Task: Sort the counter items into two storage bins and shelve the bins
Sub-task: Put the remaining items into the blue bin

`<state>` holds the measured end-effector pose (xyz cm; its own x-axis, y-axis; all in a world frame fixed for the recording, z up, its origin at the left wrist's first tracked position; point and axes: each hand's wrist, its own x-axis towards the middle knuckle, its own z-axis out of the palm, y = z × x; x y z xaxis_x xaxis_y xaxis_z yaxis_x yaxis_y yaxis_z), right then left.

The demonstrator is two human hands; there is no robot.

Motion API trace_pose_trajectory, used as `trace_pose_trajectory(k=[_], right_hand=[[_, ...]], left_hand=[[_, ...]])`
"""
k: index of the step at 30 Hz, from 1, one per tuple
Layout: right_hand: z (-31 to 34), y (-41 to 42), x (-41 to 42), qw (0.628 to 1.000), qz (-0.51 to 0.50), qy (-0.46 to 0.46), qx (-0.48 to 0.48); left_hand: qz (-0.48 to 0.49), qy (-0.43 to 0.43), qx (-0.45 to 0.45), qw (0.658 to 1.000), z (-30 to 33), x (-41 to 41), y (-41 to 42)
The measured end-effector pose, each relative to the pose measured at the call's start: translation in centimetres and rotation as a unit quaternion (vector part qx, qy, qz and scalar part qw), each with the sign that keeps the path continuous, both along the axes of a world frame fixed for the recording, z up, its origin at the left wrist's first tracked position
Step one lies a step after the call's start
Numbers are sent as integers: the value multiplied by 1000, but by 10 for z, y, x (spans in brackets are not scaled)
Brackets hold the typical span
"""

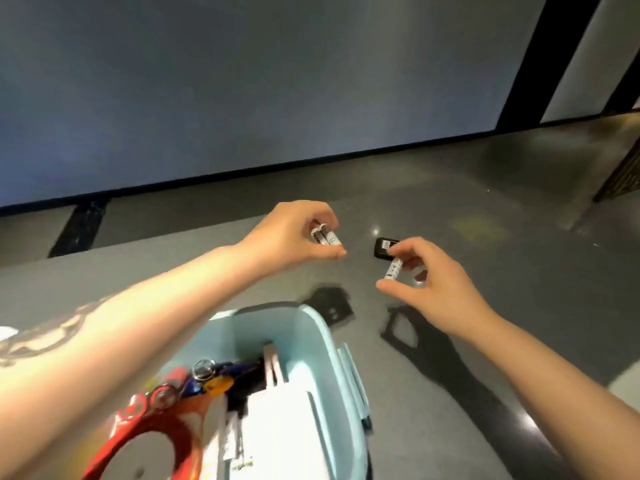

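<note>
My left hand (294,233) pinches two batteries (325,236), my right hand (429,278) pinches a third (394,269), gathered above the desk (485,209) for the bin (311,327).

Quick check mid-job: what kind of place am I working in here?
Probably an indoor service or reception counter, though that's uncertain: a long dark polished counter, a plain grey wall panel behind it, and a light blue bin filling with small household bits.
</note>
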<state>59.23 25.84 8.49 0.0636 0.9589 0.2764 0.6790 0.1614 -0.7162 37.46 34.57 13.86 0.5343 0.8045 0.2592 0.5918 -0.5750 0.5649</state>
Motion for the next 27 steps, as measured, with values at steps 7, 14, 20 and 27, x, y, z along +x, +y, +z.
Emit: trace_pose_trajectory(k=[7,14,20,27], right_hand=[[10,-53,-128,988,149,19,-46],[-37,-58,-169,964,180,-187,-65],[-41,-56,-178,915,246,-313,-67],[-39,-57,-173,932,209,-288,-68]], left_hand=[[94,-5,-40,995,-27,-129,-115],[82,4,-85,993,-84,-145,-147],[19,77,-96,992,-89,-141,-141],[21,89,-99,991,-97,-129,-134]])
